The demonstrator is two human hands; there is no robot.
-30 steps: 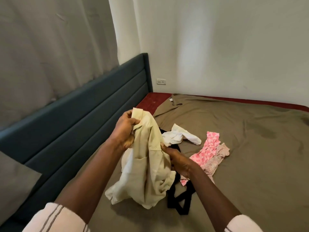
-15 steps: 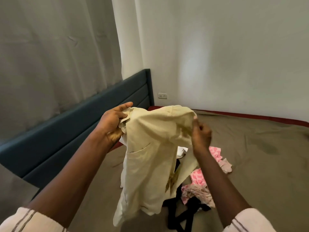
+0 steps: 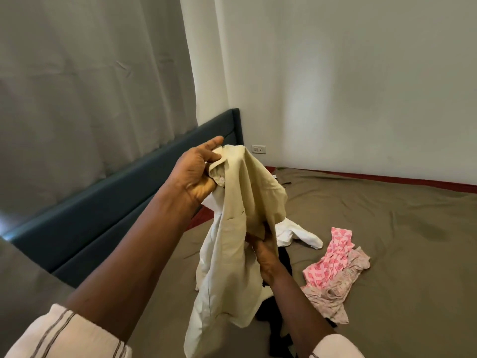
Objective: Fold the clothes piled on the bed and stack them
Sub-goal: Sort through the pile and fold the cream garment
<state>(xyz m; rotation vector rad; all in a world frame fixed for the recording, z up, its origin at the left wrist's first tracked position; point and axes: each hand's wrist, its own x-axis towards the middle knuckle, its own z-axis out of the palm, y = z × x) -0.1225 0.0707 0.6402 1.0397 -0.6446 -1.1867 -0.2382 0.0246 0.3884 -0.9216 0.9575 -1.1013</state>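
Noted a shirt (image 3: 240, 202) of pale cream-beige, whiter inside, with one white button. Saw a white garment (image 3: 302, 236), a pink garment (image 3: 333, 257) printed with a paler pink repeat, a dusty-pink garment (image 3: 335, 293) with a faint small print, and a black garment (image 3: 268, 310). Marked an olive-brown sheet (image 3: 387, 215), a dark red mattress edge (image 3: 387, 180), a dark teal headboard (image 3: 116, 202), a grey curtain (image 3: 90, 86), a white wall (image 3: 361, 73) and cream sleeves (image 3: 72, 334) with thin dark stripes.

Nothing readable turned up anywhere. The small tag (image 3: 274, 175) on the bedsheet, just beyond the cream shirt (image 3: 240, 228), was too tiny to make out, and the print on the pink garment (image 3: 333, 257) beside that shirt gave no legible words.
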